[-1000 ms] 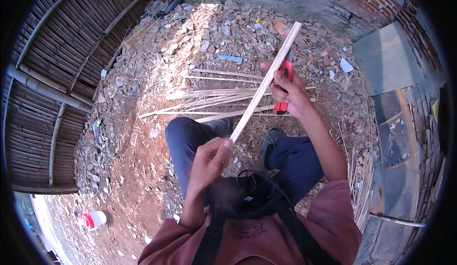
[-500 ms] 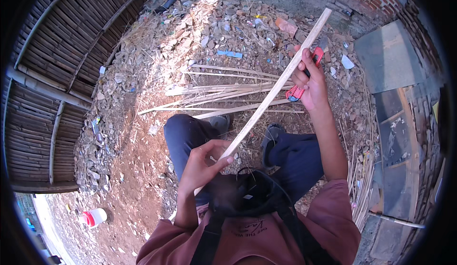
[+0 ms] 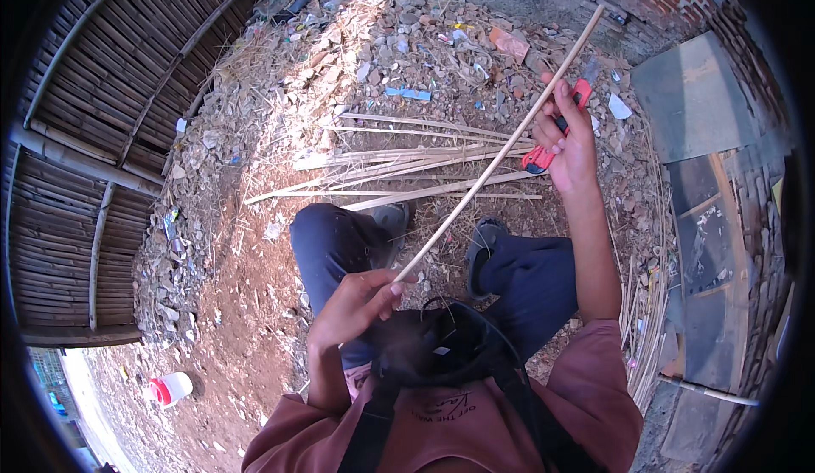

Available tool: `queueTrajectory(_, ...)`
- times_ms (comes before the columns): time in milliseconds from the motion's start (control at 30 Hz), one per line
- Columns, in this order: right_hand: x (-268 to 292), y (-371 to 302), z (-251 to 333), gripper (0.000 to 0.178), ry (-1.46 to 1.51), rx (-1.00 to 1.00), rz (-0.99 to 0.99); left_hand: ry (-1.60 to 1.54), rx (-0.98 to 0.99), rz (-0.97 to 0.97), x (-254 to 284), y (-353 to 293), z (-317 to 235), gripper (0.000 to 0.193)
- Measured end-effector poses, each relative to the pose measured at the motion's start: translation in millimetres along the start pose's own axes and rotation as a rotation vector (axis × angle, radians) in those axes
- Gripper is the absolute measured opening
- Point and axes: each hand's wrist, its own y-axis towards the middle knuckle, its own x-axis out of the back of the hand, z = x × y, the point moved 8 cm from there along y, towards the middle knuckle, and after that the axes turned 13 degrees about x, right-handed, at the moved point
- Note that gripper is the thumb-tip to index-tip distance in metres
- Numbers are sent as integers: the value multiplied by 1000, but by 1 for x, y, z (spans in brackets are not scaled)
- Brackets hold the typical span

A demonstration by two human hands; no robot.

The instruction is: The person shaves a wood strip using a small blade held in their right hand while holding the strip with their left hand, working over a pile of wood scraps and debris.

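A long pale bamboo strip [image 3: 475, 188] slants up from lower left to upper right across my lap. My left hand [image 3: 350, 310] is closed round its lower end, thumb on top. Higher up, my right hand [image 3: 574, 154] grips the strip between thumb and fingers. Inside that same right hand lies a red-and-black utility knife [image 3: 537, 160], partly covered by the fingers; I cannot make out its blade. Beyond my feet, several split bamboo strips [image 3: 373, 160] lie loosely side by side on the ground.
Rubble and litter [image 3: 407, 57] cover the ground ahead. A bamboo-slat wall [image 3: 93, 133] rises on the left, with a red-and-white container [image 3: 174, 386] near it. At right lean grey boards [image 3: 692, 99], and long thin strips [image 3: 641, 320] lie beside my right arm.
The bamboo strip has turned about its length, so a narrower side faces up now. My right hand has shifted slightly right and the knife with it; my left hand keeps hold lower down.
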Motion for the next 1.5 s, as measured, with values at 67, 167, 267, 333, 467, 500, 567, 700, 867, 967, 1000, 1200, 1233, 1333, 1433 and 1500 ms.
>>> queueTrajectory(67,-1,0,1,32,0,-1,-2,-55,-25,14,0,0,-1,31)
queueTrajectory(167,0,0,3,24,-26,8,-34,-87,-12,44,-1,1,-1,31)
queueTrajectory(267,2,1,7,21,-49,53,-48,-52,-38,-18,0,2,2,32)
queueTrajectory(333,3,3,11,21,-46,63,-57,-97,-44,9,0,5,14,32)
queueTrajectory(467,9,5,15,22,-78,66,-63,-48,35,159,-2,6,34,37)
queueTrajectory(500,7,4,14,22,-78,64,-62,-121,32,194,-2,5,36,40)
queueTrajectory(567,3,3,16,32,-195,84,-89,-198,30,224,-4,3,34,44)
queueTrajectory(700,-16,-7,16,47,-205,101,-50,-273,-44,71,8,0,7,56)
queueTrajectory(867,-38,-29,7,51,-358,220,129,-342,-46,-13,7,-3,-22,50)
queueTrajectory(967,-62,-51,2,39,-499,289,298,-417,-89,-74,10,-1,-31,43)
queueTrajectory(1000,-72,-59,0,33,-634,342,390,-419,-89,-78,9,0,-34,43)
queueTrajectory(1200,-121,-97,-14,26,-897,468,734,-418,-113,-167,12,0,-44,29)
queueTrajectory(1233,-127,-104,-20,28,-927,486,806,-408,-139,-190,13,-1,-46,28)
queueTrajectory(1333,-130,-113,-26,26,-937,521,825,-404,-154,-242,13,-1,-53,25)
queueTrajectory(1433,-136,-116,-24,26,-970,577,843,-386,-168,-301,14,-1,-51,24)
queueTrajectory(1500,-134,-115,-25,26,-976,562,820,-360,-192,-323,14,0,-50,25)
